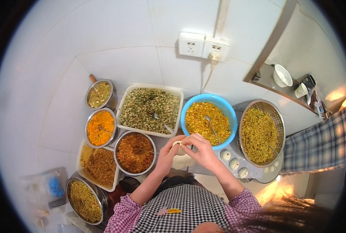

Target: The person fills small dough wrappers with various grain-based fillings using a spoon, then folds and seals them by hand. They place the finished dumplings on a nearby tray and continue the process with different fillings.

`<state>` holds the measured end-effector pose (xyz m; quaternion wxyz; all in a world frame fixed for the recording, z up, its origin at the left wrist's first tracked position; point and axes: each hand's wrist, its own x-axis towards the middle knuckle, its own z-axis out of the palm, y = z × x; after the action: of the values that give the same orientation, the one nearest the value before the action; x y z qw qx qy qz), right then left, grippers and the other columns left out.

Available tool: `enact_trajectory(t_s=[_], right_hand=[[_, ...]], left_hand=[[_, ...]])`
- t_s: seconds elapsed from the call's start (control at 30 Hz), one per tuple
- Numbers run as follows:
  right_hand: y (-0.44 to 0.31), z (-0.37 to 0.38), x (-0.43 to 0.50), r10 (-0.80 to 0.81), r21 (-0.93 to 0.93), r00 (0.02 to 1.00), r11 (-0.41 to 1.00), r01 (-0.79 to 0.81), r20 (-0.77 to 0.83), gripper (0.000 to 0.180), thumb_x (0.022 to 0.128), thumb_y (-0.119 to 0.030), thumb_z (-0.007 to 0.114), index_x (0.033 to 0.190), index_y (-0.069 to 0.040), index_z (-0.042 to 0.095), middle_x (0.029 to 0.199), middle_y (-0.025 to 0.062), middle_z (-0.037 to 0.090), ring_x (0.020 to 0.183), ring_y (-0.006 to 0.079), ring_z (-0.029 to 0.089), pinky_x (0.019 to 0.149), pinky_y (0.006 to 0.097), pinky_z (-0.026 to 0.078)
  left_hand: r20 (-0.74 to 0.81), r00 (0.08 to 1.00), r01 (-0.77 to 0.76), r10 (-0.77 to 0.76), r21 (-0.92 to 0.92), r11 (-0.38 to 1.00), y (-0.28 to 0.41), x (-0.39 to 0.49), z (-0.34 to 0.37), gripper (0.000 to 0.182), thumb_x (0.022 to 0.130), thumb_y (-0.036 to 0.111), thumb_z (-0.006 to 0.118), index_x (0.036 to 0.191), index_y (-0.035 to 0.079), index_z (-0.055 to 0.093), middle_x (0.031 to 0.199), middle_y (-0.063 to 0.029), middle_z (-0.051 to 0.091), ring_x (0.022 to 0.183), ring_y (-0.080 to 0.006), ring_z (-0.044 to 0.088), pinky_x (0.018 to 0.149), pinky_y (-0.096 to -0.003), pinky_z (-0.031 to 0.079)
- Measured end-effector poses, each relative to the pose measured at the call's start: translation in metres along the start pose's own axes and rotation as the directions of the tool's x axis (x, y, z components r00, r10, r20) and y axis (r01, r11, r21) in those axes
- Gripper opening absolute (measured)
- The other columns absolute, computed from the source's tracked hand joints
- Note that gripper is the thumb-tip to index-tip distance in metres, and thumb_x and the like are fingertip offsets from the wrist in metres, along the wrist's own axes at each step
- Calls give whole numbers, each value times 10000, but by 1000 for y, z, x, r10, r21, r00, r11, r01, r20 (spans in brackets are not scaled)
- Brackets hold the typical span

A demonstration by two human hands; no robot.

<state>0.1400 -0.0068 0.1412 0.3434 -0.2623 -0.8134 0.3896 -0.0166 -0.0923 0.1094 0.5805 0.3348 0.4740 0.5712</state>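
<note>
My left hand (167, 153) holds a round of dough (178, 144) gathered around filling, with a small opening at its top. The fingers of my right hand (201, 150) pinch the rim of this same dough from the right side. Below my hands lie flat dough wrappers (180, 162). Several pleated buns (234, 164) rest on a board to the right. Before me stand a blue plastic basket (234, 123) of yellow filling with a spoon, a white tray (181, 108) of green and pale chopped filling, and a steel bowl (154, 157) of orange-red filling.
A steel colander (282, 125) of yellow-green filling stands at the right. More containers line the left, among them a steel bowl (87, 123) of orange filling and a cream tub (116, 182) of brown filling. Wall sockets (203, 46) with a plugged cord are above. Someone's plaid cloth (316, 142) shows at right.
</note>
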Motion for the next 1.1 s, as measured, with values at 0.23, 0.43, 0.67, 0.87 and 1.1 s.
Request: enact_trajectory(t_s=[0.23,0.43,0.67,0.87,1.1], right_hand=[[12,-62,-28,-27,-84,997,996,21,-79,145,831,-35,734,956,-19,662,916,101,649,866,285,622,747,381,514],[9,-88,-42,-55,-166,993,985,37,-106,164,819,-36,743,962,-18,665,957,110,657,893,292,616,748,387,515],[-4,-104,-53,177,-70,964,979,-194,-199,148,829,-37,739,955,-29,661,873,94,653,853,296,614,748,378,512],[-12,-100,-52,85,-224,972,965,-136,-221,158,835,-61,735,972,-33,662,906,100,658,867,296,616,761,384,516],[-18,-84,-49,-13,-338,972,939,-70,-236,185,800,-53,743,961,-21,657,956,93,648,912,301,613,765,384,516]], left_hand=[[105,991,-99,84,138,985,-16,18,58,427,1096,258,408,1450,26,463,1420,-82,521,1286,-157,497,1056,-303,405],[151,985,70,-86,109,992,-16,28,84,392,1090,218,399,1404,11,509,1415,-92,529,1307,-178,488,1090,-315,370],[377,917,-222,130,211,952,-11,43,91,391,1071,152,385,1409,-11,494,1433,-130,508,1347,-230,462,1137,-345,327],[413,904,-223,111,233,947,-5,43,90,408,1080,155,371,1441,-15,456,1441,-140,500,1348,-240,459,1141,-359,325],[424,899,-235,111,254,938,-3,44,82,399,1084,146,354,1432,-23,454,1447,-149,494,1336,-237,467,1133,-350,332]])
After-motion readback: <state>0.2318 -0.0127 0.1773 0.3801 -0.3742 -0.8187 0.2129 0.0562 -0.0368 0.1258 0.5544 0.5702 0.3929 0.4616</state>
